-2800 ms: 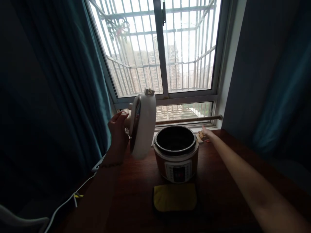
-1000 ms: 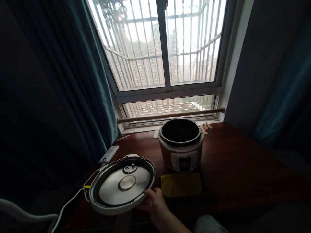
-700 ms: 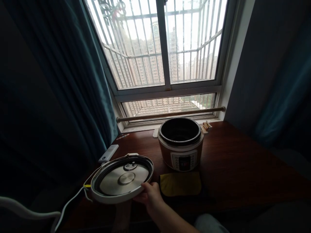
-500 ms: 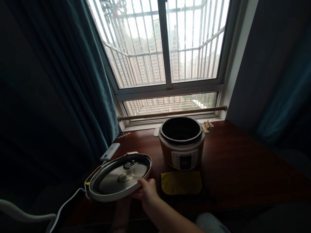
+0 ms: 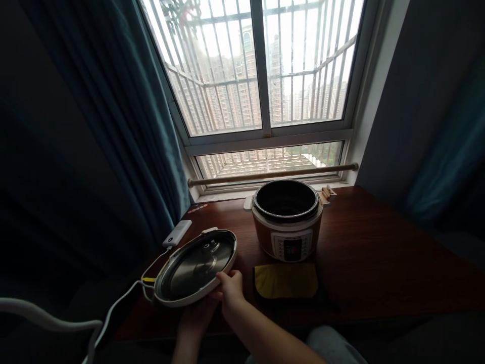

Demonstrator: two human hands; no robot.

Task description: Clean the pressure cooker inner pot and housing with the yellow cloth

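Observation:
The round pressure cooker lid [image 5: 189, 268] is tilted above the left part of the table, its metal underside facing up. With fingers and thumb on the near right of its rim, my right hand [image 5: 230, 288] grips it. My left hand [image 5: 200, 309] supports the lid from beneath; its fingers are mostly hidden there. Right of the lid stands the electric pressure cooker [image 5: 288, 222], uncovered, with a dark inner pot and a front control panel. A folded yellow cloth [image 5: 286, 281] with a dark border lies in front of the cooker.
A white power bank [image 5: 178, 233] with a white cable [image 5: 125, 290] lies at the table's left edge. Behind the wooden table [image 5: 367, 253] are a barred window [image 5: 261, 76] and a horizontal rail [image 5: 273, 175]. A blue curtain [image 5: 125, 126] hangs on the left.
The lid has shifted slightly right, and its tilt has changed, with both hands on it. More of my left forearm shows. The whole view has shifted a little; the cooker and cloth stay put.

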